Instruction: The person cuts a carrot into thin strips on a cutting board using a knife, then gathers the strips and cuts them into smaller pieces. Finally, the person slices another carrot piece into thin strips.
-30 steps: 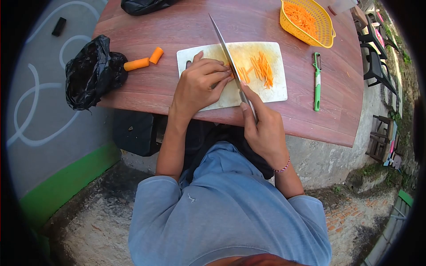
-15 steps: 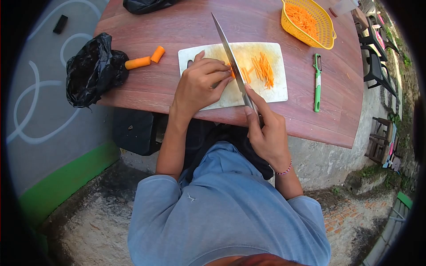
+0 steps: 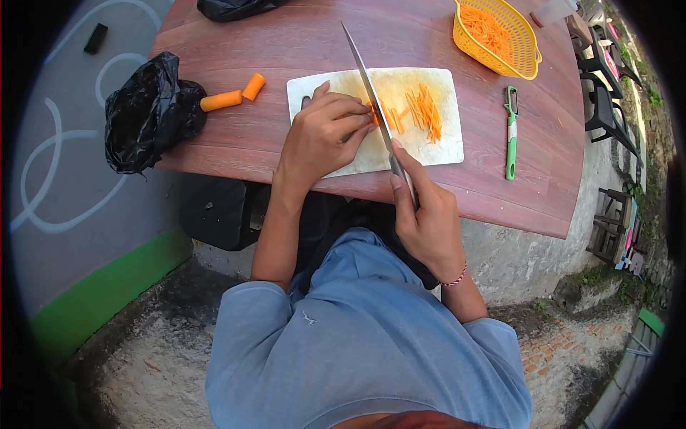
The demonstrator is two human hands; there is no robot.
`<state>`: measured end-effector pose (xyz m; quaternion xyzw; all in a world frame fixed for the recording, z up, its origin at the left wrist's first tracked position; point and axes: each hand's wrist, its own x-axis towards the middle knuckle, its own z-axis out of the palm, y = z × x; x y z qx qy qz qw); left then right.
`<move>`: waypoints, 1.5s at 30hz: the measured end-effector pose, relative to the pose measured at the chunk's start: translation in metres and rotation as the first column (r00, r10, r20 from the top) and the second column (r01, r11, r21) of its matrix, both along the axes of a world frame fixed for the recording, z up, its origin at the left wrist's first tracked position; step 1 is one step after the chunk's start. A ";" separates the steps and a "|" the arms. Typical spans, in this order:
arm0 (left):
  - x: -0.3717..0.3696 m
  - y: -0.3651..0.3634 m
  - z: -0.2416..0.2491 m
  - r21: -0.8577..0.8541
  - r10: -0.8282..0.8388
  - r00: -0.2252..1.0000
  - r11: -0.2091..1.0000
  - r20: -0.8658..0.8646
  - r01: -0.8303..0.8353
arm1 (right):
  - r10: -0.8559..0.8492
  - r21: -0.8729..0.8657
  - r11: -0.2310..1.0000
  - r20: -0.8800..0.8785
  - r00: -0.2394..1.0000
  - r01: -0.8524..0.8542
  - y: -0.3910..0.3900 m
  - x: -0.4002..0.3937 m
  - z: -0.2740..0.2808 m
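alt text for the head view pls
A person's right hand holds a knife over a white cutting board, the left hand beside the blade and carrot sticks on its other side. A green peeler and a yellow basket of shredded carrot sit to the right.

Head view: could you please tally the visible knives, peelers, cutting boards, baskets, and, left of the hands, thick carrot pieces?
Long metal knife: 1
Green-handled peeler: 1
White rectangular cutting board: 1
Yellow plastic basket: 1
Orange carrot pieces: 2
Total: 6
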<state>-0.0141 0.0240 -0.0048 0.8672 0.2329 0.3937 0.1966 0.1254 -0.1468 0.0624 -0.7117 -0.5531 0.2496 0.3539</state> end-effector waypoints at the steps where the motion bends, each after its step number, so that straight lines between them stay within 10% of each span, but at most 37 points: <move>1: 0.000 0.000 0.000 0.000 0.001 1.000 1.000 -0.001 -0.001 | 0.006 0.009 1.000 0.013 1.000 -0.006 0.000 0.000 0.000; 45: -0.001 0.000 -0.002 -0.033 0.006 1.000 0.999 0.019 -0.006 | -0.015 -0.067 0.998 -0.136 0.991 0.006 0.009 0.008 -0.001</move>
